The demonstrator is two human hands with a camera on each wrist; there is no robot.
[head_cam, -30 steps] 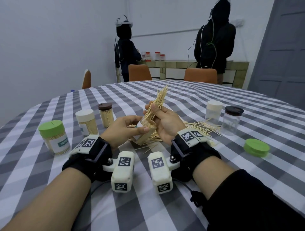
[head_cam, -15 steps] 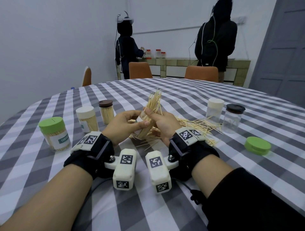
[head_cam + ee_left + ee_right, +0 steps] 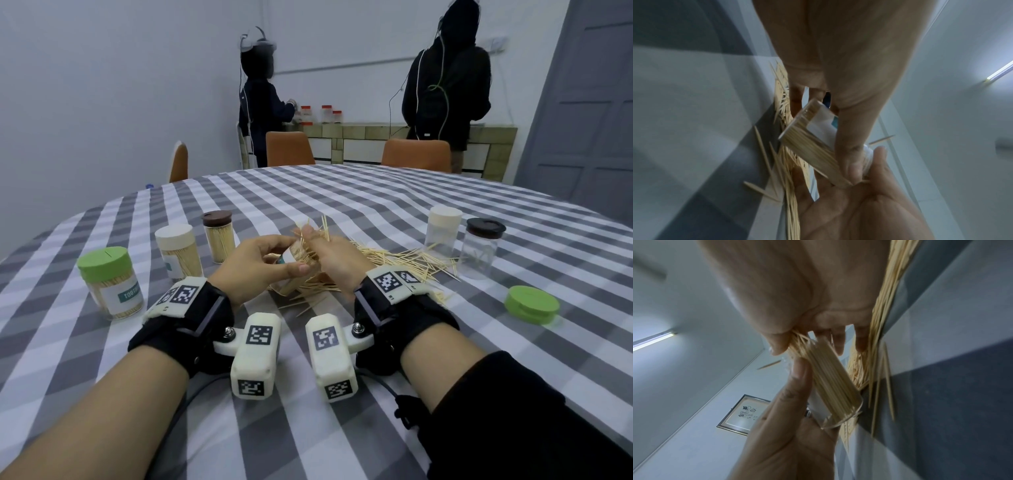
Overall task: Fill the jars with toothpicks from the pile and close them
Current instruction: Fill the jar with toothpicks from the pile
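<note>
The toothpick bundle (image 3: 310, 236) now sits lower, mostly inside the tilted, nearly full jar (image 3: 291, 270) gripped by the left hand (image 3: 260, 263), the right hand (image 3: 337, 260) pinching its protruding ends.

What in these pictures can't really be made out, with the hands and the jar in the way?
- Jar mouth, head view: the right hand covers it.
- Jar label, left wrist view: the left hand's thumb hides most of the print.
- Label on the green-lidded jar, head view: text runs round the curve out of sight.
- Clear brown-lidded jar, head view: contents too small to tell.
</note>
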